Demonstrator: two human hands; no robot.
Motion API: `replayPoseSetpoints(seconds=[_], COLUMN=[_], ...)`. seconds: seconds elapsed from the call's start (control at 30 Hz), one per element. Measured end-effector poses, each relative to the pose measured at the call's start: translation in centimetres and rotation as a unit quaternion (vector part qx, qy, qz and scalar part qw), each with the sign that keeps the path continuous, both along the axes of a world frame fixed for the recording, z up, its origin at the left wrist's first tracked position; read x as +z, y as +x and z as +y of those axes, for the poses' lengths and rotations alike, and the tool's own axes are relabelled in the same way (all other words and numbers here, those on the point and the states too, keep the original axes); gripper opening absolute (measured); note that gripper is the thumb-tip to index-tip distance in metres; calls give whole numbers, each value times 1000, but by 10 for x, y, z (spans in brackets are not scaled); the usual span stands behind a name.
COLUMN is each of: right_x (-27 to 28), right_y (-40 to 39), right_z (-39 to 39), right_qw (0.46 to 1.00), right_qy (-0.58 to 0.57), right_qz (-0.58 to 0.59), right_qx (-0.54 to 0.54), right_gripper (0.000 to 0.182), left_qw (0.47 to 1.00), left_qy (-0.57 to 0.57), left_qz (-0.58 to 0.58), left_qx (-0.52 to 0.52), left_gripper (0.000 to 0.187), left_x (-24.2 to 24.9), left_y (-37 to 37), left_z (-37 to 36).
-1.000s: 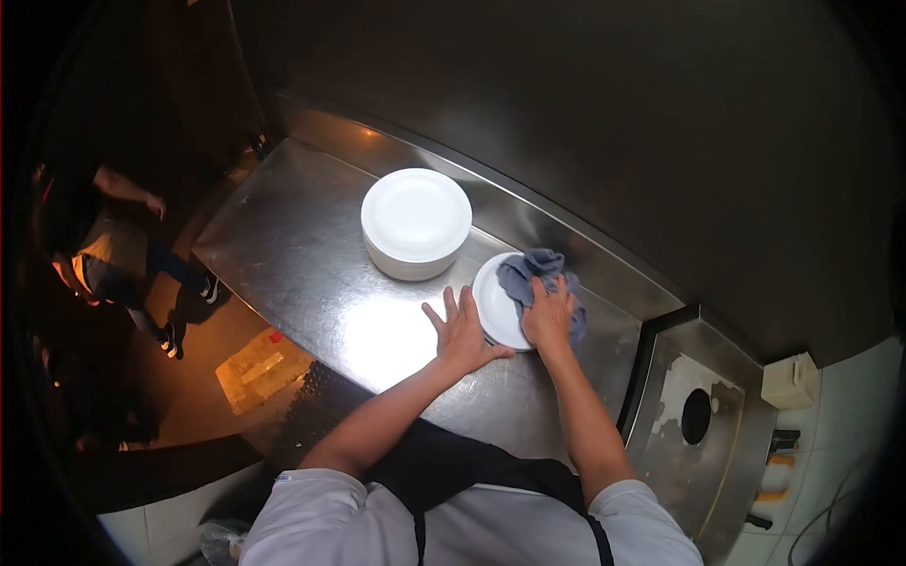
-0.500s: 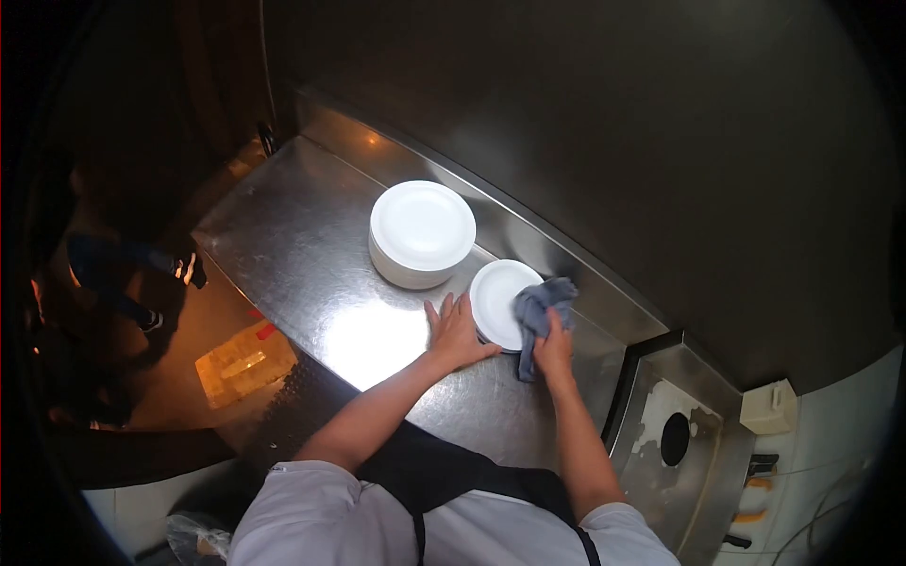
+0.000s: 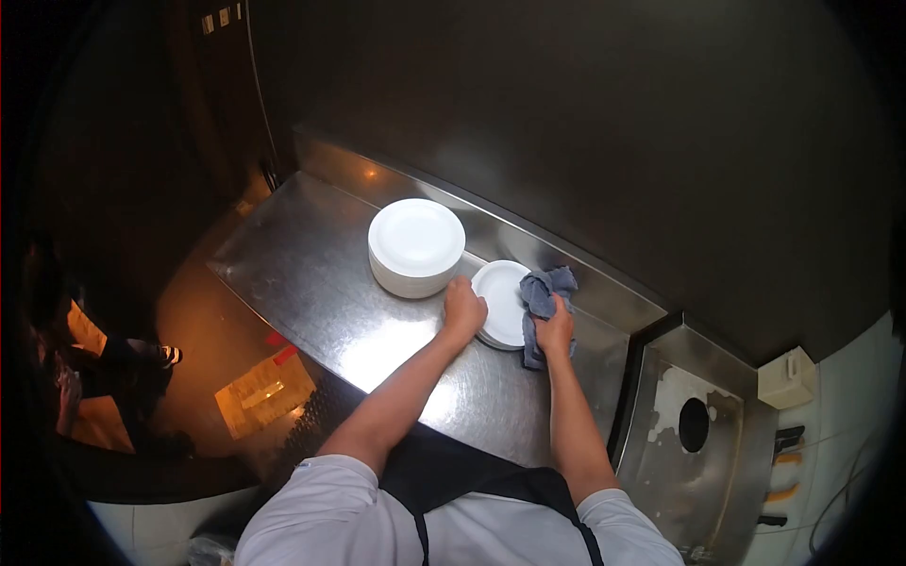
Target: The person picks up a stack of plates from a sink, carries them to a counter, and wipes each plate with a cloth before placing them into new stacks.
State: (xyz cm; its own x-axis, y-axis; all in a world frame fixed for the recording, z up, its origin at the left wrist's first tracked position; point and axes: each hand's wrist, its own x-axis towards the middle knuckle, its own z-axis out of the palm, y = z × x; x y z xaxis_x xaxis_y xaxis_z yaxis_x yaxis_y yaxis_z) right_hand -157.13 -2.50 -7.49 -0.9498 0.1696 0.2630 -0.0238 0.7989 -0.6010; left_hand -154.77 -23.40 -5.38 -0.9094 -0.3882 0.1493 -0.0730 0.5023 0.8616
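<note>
A white plate (image 3: 500,297) lies on the steel counter, with more rims just showing under its near edge. At its left edge is my left hand (image 3: 463,311), closed with the fingers curled on the rim; the fingertips are partly hidden. My right hand (image 3: 555,332) grips a blue-grey cloth (image 3: 545,291), which lies bunched over the plate's right side and hangs past its near edge. To the upper left stands a tall stack of white plates (image 3: 416,241), close to my left hand but apart from the cloth.
The steel counter (image 3: 293,255) runs along a dark wall with a raised back edge. On the right is a sunken steel unit with a dark round hole (image 3: 694,424). Several knives (image 3: 783,495) and a white box (image 3: 786,377) are beyond it. A person (image 3: 113,377) is at the left, near a yellow floor sign (image 3: 264,394).
My left hand has gone from spread fingers beside the plate to curled on its left rim, moving up slightly. The cloth remains in my right hand. The view has shifted a little.
</note>
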Motion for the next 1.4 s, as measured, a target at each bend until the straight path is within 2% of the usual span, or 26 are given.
replayPoseSetpoints(seconds=[0.03, 0.13, 0.2, 0.3, 0.33, 0.43, 0.47, 0.53, 0.57, 0.6, 0.7, 0.73, 0.77, 0.83, 0.9, 0.93, 1.03, 1.13, 1.23, 1.3, 1.4], right_x=[-1, -5, -8, 1, 25, 80, 81, 89, 92, 87, 57, 58, 65, 87, 108, 109, 82, 56, 65, 78, 101], right_y=[0, -4, -6, 3, 20, 42, 35, 36, 43, 53, 68, 75, 83, 91, 77, 68, 65, 81, 94, 93, 78], right_z=[2, 12, 20, 34, 29, 29, 47, 51, 41, 28, -14, -19, -19, -10, 9, 15, -3, -43, -60, -62, -59], right_qw=[1000, 994, 988, 947, 908, 778, 738, 614, 574, 559, 613, 628, 642, 680, 692, 675, 607, 604, 620, 662, 797], right_qy=[-30, -108, -148, -305, -405, -616, -665, -759, -783, -796, -782, -771, -760, -724, -707, -719, -772, -787, -774, -740, -597], right_qz=[5, 28, 54, 90, 87, 73, -9, -137, -150, -130, 2, 18, 21, 17, -31, -72, -101, -27, -5, 12, 86], right_qx=[6, 11, -1, 46, 60, 100, 112, 168, 188, 191, 117, 106, 103, 116, 139, 152, 159, 125, 124, 122, 42], right_gripper=[71, 71, 70, 66, 55, 45, 39, 38, 38, 38, 39, 39, 39, 40, 41, 42, 46, 50, 55, 58, 51], left_qw=[1000, 987, 987, 986, 986, 971, 952, 952, 949, 946, 963, 961, 968, 957, 956, 950, 915, 960, 982, 979, 953], left_qy=[12, 140, 153, 165, 166, 206, 253, 215, 197, 211, 234, 256, 217, 221, 151, 117, 183, 183, 147, 144, 177], left_qz=[21, -67, -29, -2, 1, 86, 100, 62, 46, 46, 106, 79, 105, 97, 54, 31, 34, 65, 114, 142, 247], left_qx=[14, 44, 38, 17, 6, -82, -140, -208, -242, -241, -81, -70, -68, -162, -246, -289, -359, -203, -26, 9, -2], left_gripper=[29, 27, 25, 26, 27, 32, 35, 34, 34, 36, 36, 37, 37, 33, 31, 30, 30, 35, 36, 37, 36], left_x=[-1, 9, 15, 36, 41, 26, 23, 56, 71, 75, 55, 71, 57, 64, 78, 85, 101, 83, 82, 93, 103], left_y=[0, -4, -3, 3, 5, 2, 2, 26, 35, 36, 11, 14, 2, 6, 28, 39, 56, 31, 10, 12, 22], left_z=[6, 30, 35, 31, 27, 23, 32, 47, 54, 61, 59, 42, 25, 0, 4, 10, 29, 22, -7, -13, -5])
